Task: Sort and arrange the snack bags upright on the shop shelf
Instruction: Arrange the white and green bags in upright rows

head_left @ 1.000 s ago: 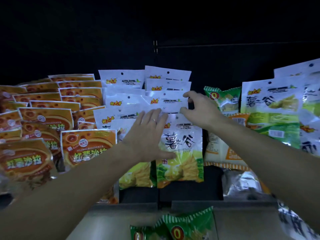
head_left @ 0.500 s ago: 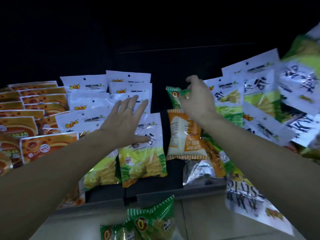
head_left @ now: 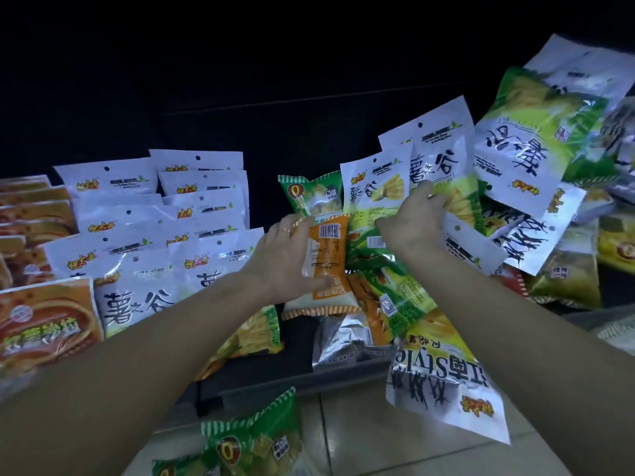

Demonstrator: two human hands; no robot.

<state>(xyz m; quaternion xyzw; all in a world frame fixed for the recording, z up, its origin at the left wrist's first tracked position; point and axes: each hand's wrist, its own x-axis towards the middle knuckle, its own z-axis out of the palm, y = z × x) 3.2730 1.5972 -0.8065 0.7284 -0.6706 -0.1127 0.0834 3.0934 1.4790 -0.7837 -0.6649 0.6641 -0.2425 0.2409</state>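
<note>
Two hands worked: the left hand (head_left: 288, 255) gripped the orange bag (head_left: 326, 259), the right hand (head_left: 412, 221) pinched a white-green bag (head_left: 378, 187). Both looked light, crinkly, slippery; best held by their edges.

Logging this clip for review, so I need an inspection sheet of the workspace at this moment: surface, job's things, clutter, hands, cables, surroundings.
Surface: dark shop shelf, mostly covered by bags.
Job's things: white-and-green snack bags stand in upright rows at left, with orange-brown bags beside them; an orange-and-white bag is held at centre.
Clutter: a jumbled heap of tilted and upside-down bags at right; one white bag hangs over the shelf edge; a green bag lies below on the floor.
Hands: left hand grips the orange-and-white bag; right hand grips a bag in the heap.
Cables: nothing seen.
Surroundings: pale tiled floor; dark background.
</note>
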